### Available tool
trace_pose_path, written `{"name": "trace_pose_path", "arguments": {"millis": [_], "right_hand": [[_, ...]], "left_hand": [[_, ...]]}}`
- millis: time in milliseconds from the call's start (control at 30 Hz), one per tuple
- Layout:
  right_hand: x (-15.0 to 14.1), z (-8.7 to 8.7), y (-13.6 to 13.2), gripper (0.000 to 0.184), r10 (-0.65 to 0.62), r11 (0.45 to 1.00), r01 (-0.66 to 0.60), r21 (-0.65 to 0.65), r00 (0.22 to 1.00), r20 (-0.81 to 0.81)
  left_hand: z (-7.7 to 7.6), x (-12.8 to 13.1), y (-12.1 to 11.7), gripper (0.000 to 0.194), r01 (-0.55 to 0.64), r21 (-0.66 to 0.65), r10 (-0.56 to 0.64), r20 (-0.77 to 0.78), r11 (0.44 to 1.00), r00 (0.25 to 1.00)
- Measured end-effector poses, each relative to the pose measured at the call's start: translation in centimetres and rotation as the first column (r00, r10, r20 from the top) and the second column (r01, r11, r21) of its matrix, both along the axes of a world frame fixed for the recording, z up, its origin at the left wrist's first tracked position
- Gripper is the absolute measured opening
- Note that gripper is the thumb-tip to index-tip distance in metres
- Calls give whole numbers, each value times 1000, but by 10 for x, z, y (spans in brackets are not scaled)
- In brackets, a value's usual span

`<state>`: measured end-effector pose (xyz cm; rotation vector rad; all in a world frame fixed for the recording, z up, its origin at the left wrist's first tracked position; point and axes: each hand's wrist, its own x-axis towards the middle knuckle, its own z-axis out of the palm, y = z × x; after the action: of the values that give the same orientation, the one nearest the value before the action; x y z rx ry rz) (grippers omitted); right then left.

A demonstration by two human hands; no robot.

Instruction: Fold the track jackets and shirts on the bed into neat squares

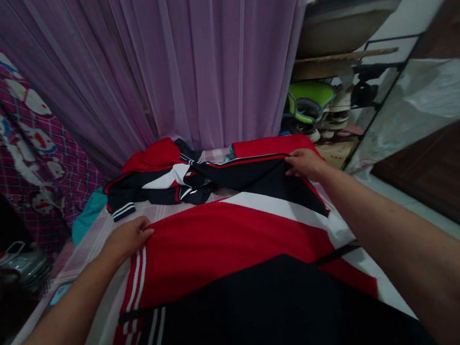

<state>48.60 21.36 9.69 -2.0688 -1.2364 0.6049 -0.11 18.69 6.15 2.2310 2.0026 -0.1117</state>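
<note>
A red, white and navy track jacket lies spread across the bed in front of me, with striped ribbing along its left edge. My left hand is closed on the jacket's red upper left corner, just above the white-striped ribbing. At the far right, my right hand pinches the navy part of the jacket along its red-and-white piped edge. Behind it lies another navy, white and red garment in a crumpled heap with a striped cuff. Nearest me, dark navy cloth with striped ribbing covers the lower part of the view.
A folded red cloth lies at the bed's back right. Purple curtains hang behind the bed. On the right are a rack with shoes and a whitish plastic sheet. A clear plastic jug stands at left.
</note>
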Motion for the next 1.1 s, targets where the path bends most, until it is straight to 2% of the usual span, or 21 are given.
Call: {"name": "trace_pose_path", "arguments": {"millis": [67,133,233,333,467,533,600,733,833,967,1100], "right_hand": [[-1,17,-19,4,39,997,-29,65,987,-157],[1,31,-46,7,90,991,-57,117,951,-294],[8,37,-96,13,151,986,-114,126,928,-342],[21,19,-145,17,178,984,-160,82,929,-325],[38,-29,-188,16,145,983,-161,-86,975,-171],[41,-49,-197,16,143,976,-144,-163,990,-12],[41,-61,-201,20,171,969,-139,-203,974,151],[33,-66,-202,31,191,971,-111,-214,893,407],[26,-70,-205,39,164,981,-83,-178,843,513],[22,-82,-212,42,158,984,-89,-156,840,519],[22,-89,-218,41,164,985,-117,-125,852,497]], "left_hand": [[4,-4,-9,24,11,31,-14,75,999,997],[7,-9,-23,22,21,79,-32,138,997,990],[8,-17,-52,22,6,131,-31,189,991,982],[1,-23,-86,22,59,146,-92,232,987,968],[-17,-25,-120,21,166,135,-193,225,977,955],[-21,-24,-127,24,191,113,-210,189,975,959],[-19,-23,-128,28,180,60,-187,151,982,971],[3,-20,-120,37,143,-74,-142,12,987,990],[22,-9,-114,40,136,-47,-139,-70,990,988],[42,31,-107,41,134,25,-130,-126,991,984],[52,102,-92,43,302,71,-289,-158,950,944]]}}
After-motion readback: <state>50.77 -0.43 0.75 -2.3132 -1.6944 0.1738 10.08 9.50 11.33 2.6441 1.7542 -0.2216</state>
